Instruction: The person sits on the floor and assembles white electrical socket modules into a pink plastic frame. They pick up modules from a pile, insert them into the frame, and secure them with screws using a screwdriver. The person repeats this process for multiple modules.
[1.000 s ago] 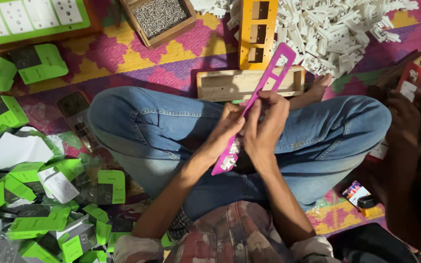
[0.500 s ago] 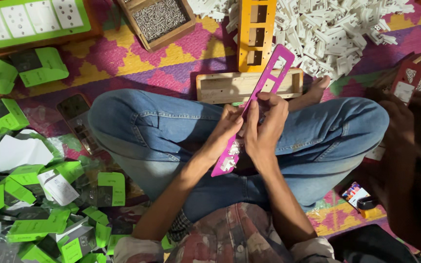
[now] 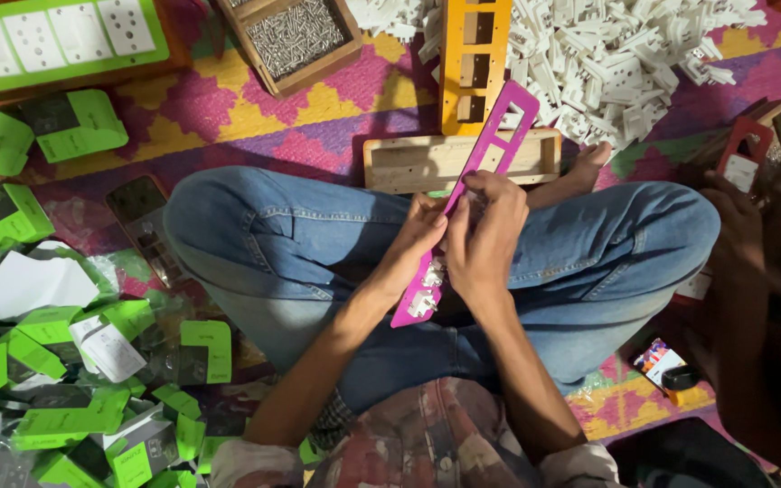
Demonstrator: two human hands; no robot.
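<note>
Diagonally: pink frame (image 3: pixel 490 145) in both hands, top pointing upper right.

The frame (image 3: pixel 490 145) is a long, flat magenta plastic strip with a row of rectangular cut-outs along its length. It is held tilted, its upper end pointing away toward the top right and its lower end down over the lap. The upper cut-outs are open and see-through. Near the lower end, small white parts (image 3: pixel 427 287) sit in the cut-outs, one group just above the other. The middle stretch of the strip is hidden, so how many openings it has in all cannot be told.
</note>
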